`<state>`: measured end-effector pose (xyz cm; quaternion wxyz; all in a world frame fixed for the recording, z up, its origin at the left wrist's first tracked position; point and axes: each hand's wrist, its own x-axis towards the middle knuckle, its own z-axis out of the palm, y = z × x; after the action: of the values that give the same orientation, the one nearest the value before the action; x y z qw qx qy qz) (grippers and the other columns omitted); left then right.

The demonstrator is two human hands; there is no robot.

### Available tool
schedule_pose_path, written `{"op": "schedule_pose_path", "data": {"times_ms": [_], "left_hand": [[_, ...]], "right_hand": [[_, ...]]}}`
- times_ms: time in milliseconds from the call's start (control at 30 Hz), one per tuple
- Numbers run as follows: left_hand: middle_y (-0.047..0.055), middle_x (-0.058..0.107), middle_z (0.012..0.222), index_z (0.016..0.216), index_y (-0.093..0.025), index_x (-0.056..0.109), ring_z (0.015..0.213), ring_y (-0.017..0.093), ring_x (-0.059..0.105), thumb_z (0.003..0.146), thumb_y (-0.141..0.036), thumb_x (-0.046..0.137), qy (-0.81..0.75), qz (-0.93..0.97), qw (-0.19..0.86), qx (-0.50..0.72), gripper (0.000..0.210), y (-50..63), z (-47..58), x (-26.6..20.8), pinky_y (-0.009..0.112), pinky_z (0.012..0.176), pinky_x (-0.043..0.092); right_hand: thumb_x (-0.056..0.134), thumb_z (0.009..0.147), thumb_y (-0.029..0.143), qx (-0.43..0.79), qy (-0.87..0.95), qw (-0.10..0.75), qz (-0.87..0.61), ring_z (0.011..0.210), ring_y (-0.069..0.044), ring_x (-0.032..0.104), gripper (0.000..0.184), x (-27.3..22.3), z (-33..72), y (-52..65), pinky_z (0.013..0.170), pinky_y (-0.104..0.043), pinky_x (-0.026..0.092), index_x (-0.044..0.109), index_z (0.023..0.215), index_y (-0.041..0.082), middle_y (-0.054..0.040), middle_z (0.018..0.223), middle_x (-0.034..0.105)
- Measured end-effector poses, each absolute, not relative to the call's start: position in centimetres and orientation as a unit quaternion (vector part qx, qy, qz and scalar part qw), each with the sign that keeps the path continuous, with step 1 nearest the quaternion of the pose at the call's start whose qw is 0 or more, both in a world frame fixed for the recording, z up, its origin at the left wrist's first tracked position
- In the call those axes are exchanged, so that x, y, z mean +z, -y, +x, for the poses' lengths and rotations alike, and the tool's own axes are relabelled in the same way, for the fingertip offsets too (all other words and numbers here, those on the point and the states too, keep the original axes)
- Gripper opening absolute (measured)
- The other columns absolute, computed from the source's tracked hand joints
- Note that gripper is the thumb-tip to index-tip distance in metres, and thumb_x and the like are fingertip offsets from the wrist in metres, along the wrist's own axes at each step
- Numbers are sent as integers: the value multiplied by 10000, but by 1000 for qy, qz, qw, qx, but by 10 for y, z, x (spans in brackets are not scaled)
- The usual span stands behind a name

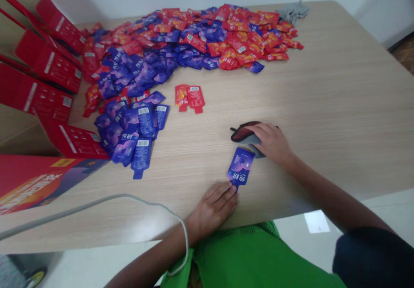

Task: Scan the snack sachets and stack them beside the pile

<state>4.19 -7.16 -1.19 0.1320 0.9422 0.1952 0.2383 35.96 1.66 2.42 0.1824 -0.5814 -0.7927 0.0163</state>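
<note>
Here, left hand [213, 208] on purple sachet [240, 167].

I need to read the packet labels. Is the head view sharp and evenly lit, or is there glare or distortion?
Head view: soft, even light and no harsh glare; the purple packet by the left hand is fairly sharp, but the far packet pile blurs, and wide-angle distortion bends the table edge.

Glossy plastic-foil sachets [181, 42] lie on a matt, wood-grain table [339, 94], beside red glossy cardboard boxes [48, 64] and a soft cloth glove [247, 137]
</note>
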Motion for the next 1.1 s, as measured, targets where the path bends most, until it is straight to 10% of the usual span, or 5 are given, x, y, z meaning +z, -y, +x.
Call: {"op": "schedule_pose_path", "data": {"times_ms": [167, 333, 567, 800, 1100], "left_hand": [[113, 730, 1349, 1308, -131, 686, 1337, 248, 645, 1050, -238, 651, -202, 937, 149, 242, 282, 71, 42, -11, 432, 1155, 551], [57, 797, 1172, 1222, -162, 719, 1069, 183, 758, 1071, -226, 609, -213, 929, 176, 247, 197, 70, 42, -9, 371, 1060, 609], [107, 714, 1381, 1292, -129, 695, 1357, 251, 632, 1046, -228, 656, -200, 937, 159, 238, 267, 69, 42, -7, 421, 1147, 557], [104, 720, 1371, 1300, -139, 692, 1366, 244, 625, 1040, -223, 665, -207, 934, 170, 235, 274, 70, 40, -8, 419, 1155, 549], [111, 719, 1371, 1300, -124, 687, 1316, 244, 659, 1041, -206, 657, -203, 935, 175, 233, 273, 69, 42, -7, 417, 1140, 560]], "right_hand": [[650, 887, 225, 12, 743, 341, -576, 1150, -322, 648, 511, 47, 329, 18, 993, -482, 538, 605, 1395, 245, -115, 1265, 701], [589, 956, 230, 145, 855, 223, -446, 1088, -268, 671, 398, 20, 278, 57, 982, -434, 541, 643, 1351, 232, -89, 1206, 740], [691, 909, 271, 52, 813, 176, -552, 1168, -334, 632, 483, 9, 347, -12, 1013, -489, 518, 622, 1384, 214, -128, 1287, 703], [660, 893, 235, 36, 747, 301, -591, 1186, -342, 635, 547, 49, 333, 5, 1023, -513, 527, 584, 1435, 255, -124, 1306, 688], [604, 983, 243, 124, 861, 184, -457, 1131, -285, 646, 405, 7, 297, 26, 1005, -451, 517, 627, 1386, 218, -102, 1248, 729]]}}
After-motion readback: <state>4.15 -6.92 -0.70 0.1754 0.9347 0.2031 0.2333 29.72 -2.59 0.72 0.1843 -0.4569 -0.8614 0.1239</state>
